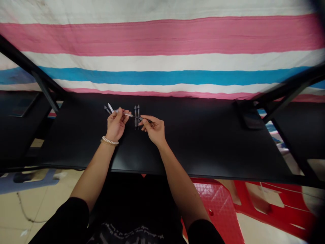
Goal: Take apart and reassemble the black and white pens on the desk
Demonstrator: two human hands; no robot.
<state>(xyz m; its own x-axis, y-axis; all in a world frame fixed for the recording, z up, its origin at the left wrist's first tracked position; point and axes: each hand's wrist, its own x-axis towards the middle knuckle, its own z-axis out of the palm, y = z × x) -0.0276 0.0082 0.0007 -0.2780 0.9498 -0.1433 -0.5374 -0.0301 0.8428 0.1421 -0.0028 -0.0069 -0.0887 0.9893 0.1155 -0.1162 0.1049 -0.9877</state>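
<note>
Between my two hands a thin pen with a clear barrel (127, 114) is held nearly level above the black table. My left hand (117, 124) pinches its left part, palm turned up. My right hand (154, 129) closes on the dark right end with thumb and fingers. Two dark pens (135, 112) lie side by side on the table, pointing away from me, just behind the held pen. Beyond my left fingertips are a dark pen (106, 108) and a white item (110, 107), partly hidden by the hand.
The black table (203, 142) has dark metal frames at both sides. A dark phone-like object (251, 119) lies at the right. A striped cloth (162, 37) hangs behind the far edge. Red stools (215, 203) stand below the near edge.
</note>
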